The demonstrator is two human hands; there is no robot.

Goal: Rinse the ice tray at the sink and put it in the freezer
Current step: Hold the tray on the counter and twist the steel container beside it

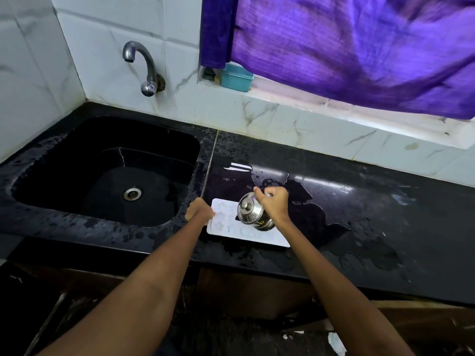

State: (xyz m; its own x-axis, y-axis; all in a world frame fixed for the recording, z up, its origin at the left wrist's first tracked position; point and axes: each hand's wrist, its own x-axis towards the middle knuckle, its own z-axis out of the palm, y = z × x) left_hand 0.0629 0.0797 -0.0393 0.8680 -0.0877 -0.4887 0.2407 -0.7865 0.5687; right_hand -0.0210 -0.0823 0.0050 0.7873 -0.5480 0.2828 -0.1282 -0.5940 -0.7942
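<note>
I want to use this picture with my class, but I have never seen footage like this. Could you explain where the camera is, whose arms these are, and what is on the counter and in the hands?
There is no machine here. The one picture comes from a wide-angle camera worn on a person's head, looking forward and down, so the two bare arms reaching in from below are that person's own.

They stand at a wet black counter with a black sink set into it on the left and a metal tap on the tiled wall above. A white ice tray lies flat on the counter just right of the sink. The left hand holds the tray's left edge. The right hand holds a small lidded steel jug, tilted over the tray. I cannot see whether water is flowing. Behind, a teal plastic box sits on the sill under a purple curtain.
</note>
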